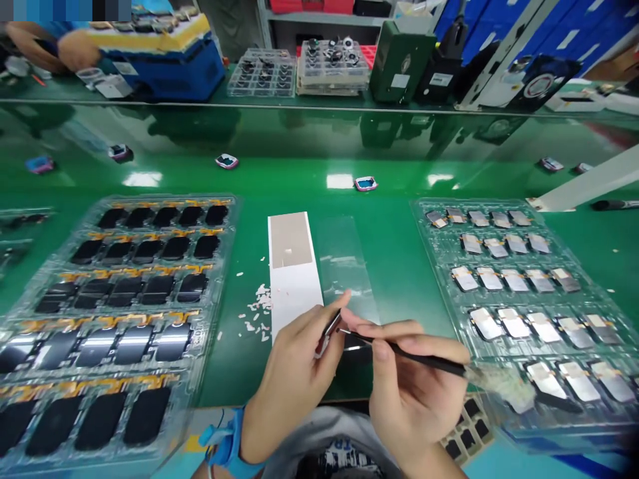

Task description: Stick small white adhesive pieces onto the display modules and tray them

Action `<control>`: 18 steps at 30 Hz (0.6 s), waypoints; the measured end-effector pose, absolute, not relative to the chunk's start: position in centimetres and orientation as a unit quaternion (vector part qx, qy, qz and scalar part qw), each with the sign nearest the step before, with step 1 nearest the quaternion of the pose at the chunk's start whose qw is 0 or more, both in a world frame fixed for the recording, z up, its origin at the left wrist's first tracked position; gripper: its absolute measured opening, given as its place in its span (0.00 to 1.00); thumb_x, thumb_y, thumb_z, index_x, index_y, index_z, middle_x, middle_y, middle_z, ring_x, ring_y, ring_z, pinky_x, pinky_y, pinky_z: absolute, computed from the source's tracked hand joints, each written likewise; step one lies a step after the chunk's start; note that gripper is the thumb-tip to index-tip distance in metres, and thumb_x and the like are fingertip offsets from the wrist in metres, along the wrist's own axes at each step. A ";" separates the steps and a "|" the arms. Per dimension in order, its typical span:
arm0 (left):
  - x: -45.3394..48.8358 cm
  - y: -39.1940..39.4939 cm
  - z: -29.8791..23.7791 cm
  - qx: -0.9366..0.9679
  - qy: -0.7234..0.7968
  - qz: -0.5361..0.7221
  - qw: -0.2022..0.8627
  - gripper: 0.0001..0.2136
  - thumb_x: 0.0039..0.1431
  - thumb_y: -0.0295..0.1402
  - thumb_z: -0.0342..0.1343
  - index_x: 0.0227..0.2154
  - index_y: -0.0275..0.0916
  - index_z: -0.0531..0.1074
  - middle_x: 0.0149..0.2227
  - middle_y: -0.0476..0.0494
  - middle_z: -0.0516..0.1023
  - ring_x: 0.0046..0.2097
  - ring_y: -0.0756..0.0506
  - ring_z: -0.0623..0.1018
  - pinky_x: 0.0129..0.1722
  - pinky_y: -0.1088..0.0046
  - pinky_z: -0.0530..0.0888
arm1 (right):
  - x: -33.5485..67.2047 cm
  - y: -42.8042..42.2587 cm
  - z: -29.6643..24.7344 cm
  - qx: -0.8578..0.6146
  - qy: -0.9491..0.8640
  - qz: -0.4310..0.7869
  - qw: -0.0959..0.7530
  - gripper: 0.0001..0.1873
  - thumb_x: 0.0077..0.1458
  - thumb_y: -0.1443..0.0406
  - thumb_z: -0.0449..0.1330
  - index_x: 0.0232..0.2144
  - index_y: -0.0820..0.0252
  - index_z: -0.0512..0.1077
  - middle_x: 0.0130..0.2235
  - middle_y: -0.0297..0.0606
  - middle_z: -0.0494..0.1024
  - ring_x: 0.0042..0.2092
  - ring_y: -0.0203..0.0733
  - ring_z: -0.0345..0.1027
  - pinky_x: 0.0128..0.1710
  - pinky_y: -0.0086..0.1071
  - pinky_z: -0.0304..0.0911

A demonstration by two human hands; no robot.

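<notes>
Small dark component (329,332) pinched in the left hand (294,379), tips of black tweezers (414,357) at its edge, tweezers gripped in the right hand (414,392), over a green workbench (399,266). Plastic tray of black panels (227,226) at left, tray of silver-backed parts (424,226) at right, white strip (294,293) and pink scraps (259,299) just beyond.
</notes>
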State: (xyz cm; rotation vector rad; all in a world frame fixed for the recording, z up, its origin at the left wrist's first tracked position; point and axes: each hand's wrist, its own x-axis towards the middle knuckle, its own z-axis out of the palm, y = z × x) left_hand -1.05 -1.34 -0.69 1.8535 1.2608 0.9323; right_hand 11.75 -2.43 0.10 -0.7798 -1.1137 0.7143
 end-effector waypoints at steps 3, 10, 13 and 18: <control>-1.0 -1.4 -1.1 0.725 0.499 0.354 0.316 0.23 0.70 0.25 0.45 0.65 0.45 0.60 0.33 0.50 0.71 0.31 0.50 0.72 0.30 0.77 0.68 | 11.4 -2.2 -0.3 -0.354 -0.502 0.311 0.725 0.17 0.60 0.82 0.54 0.44 0.57 0.65 0.39 0.37 0.79 0.46 0.44 0.79 0.46 0.45 0.80; -1.1 -1.5 -1.3 0.714 0.503 0.354 0.335 0.24 0.71 0.29 0.45 0.68 0.48 0.54 0.37 0.49 0.70 0.34 0.50 0.71 0.34 0.76 0.70 | 11.1 -1.7 -0.8 -0.348 -0.513 0.303 0.724 0.16 0.60 0.81 0.54 0.43 0.58 0.65 0.39 0.38 0.80 0.46 0.45 0.80 0.44 0.44 0.81; -1.2 -1.6 -1.2 0.708 0.498 0.357 0.351 0.25 0.72 0.31 0.45 0.68 0.49 0.52 0.38 0.48 0.70 0.36 0.49 0.72 0.37 0.75 0.70 | 11.0 -1.5 -0.8 -0.351 -0.509 0.301 0.726 0.16 0.60 0.81 0.55 0.43 0.58 0.66 0.39 0.38 0.80 0.45 0.44 0.80 0.44 0.43 0.81; -1.3 -1.6 -1.3 0.701 0.493 0.364 0.365 0.24 0.72 0.32 0.43 0.69 0.50 0.52 0.40 0.47 0.71 0.40 0.47 0.73 0.40 0.72 0.71 | 10.9 -1.5 -0.8 -0.347 -0.513 0.297 0.727 0.16 0.59 0.82 0.55 0.43 0.59 0.66 0.40 0.38 0.81 0.44 0.43 0.80 0.44 0.42 0.81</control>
